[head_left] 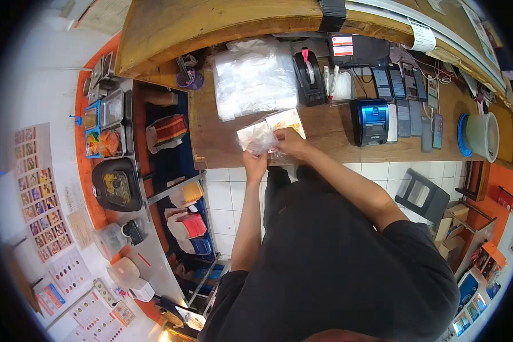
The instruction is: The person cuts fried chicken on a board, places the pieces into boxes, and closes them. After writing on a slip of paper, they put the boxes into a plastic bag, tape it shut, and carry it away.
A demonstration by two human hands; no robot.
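Mid-frame, left hand [255, 161] and right hand [291, 142] both pinch a thin plastic bag [257, 137] above the counter [330, 134]; that slippery film could slide free and spill.

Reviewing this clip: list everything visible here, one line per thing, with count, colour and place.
small plastic bag: one, clear, held in both hands over the counter edge
paper packet: one, white and orange, on the counter behind the hands
stack of plastic bags: one pile, clear, back of the wooden counter
tape dispenser: one, black, right of the pile
receipt printer: one, blue and black, counter right
phones: several, dark, in rows past the printer
bucket: one, white, far right
food trays: several, metal, left shelf
stool: one, dark, on the tiled floor
left hand: below the bag, fingers gripping it
right hand: at the bag's right side
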